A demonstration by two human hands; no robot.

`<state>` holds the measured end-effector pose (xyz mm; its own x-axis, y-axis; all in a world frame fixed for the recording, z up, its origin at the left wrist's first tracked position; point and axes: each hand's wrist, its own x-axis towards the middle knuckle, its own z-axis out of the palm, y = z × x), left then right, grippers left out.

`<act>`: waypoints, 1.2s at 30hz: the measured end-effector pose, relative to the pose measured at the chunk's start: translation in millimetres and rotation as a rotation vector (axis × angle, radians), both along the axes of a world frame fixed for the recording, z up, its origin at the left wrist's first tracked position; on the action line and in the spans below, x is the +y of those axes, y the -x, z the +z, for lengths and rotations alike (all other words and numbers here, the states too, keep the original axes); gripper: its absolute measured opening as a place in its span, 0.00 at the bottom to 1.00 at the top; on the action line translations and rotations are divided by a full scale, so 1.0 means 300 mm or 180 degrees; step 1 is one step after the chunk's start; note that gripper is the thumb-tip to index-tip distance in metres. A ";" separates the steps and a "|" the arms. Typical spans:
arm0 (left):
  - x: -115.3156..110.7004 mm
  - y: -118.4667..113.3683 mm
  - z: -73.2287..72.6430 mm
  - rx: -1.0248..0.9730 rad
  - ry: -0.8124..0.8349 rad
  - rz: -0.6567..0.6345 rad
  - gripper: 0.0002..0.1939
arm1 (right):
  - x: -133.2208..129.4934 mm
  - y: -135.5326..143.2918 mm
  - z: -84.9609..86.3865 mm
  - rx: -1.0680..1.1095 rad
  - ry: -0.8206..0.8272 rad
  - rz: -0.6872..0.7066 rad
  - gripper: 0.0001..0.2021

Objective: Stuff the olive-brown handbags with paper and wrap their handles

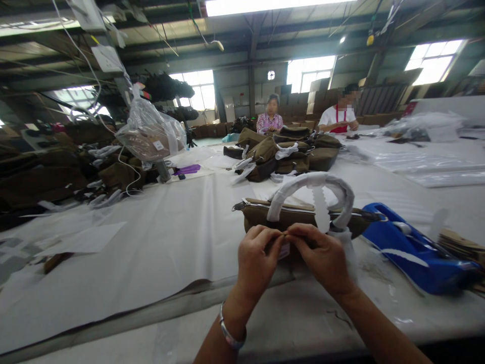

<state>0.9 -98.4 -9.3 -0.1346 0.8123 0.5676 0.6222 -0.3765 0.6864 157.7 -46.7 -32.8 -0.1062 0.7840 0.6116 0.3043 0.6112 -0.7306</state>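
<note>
The surface [178, 227] carries the bag [297, 217], its handles [278, 202] wrapped in white, a strip [321, 210] hanging between them; its front looks unfinished. Beyond and left of the bag, a clear sack [172, 124] holds something brown [140, 141]; the bag's own contents are hidden. Before the bag, left hand [257, 255] and right hand [326, 260] meet, fingers [265, 233] pinched on a tiny thing [285, 234], unidentifiable.

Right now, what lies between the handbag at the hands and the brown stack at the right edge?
In the head view, a blue object lies between the handbag and the brown stack.
</note>
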 end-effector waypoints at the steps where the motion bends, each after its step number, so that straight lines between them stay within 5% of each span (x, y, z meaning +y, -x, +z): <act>1: 0.002 -0.001 -0.004 0.0017 -0.0029 0.0003 0.04 | -0.002 0.001 0.000 -0.0025 -0.0094 -0.0031 0.02; 8: 0.019 -0.009 -0.043 -0.0125 -0.0105 0.0034 0.04 | -0.016 0.028 -0.020 -0.0062 -0.0159 -0.0023 0.05; 12: 0.009 0.023 -0.040 -0.0498 -0.0142 -0.0122 0.08 | -0.056 -0.034 0.004 -0.0250 -0.0360 -0.0107 0.09; 16: 0.012 0.129 -0.048 -0.0923 -0.0419 0.0696 0.16 | -0.072 -0.192 0.015 -0.0083 -0.0462 -0.1191 0.08; 19: 0.064 0.210 -0.109 -0.1325 -0.0176 0.0695 0.22 | -0.014 -0.293 -0.024 0.0623 0.0035 -0.1876 0.19; 22: 0.142 0.229 -0.197 -0.1442 0.0349 0.0221 0.34 | 0.077 -0.327 -0.095 0.1049 0.0729 -0.1554 0.38; 25: 0.192 0.194 -0.243 -0.1317 0.0636 -0.0029 0.42 | 0.142 -0.313 -0.147 0.0798 0.1170 -0.1024 0.44; 28: 0.175 0.164 -0.207 -0.1161 0.0778 0.0044 0.36 | 0.161 -0.314 -0.134 0.0230 0.1172 -0.0996 0.45; 31: 0.092 0.161 -0.113 -0.1006 0.0842 0.0261 0.31 | 0.148 -0.358 -0.083 -0.0479 0.0858 -0.1433 0.47; 36: -0.072 0.170 -0.009 0.0017 0.1588 0.0401 0.30 | 0.104 -0.450 -0.083 -0.1453 0.0572 -0.1223 0.30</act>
<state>-50.1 -119.9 -12.1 -0.2470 0.9620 0.1160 0.6457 0.0741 0.7600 292.8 -15.4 -57.7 -0.0156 0.9045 0.4261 0.7840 0.2756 -0.5563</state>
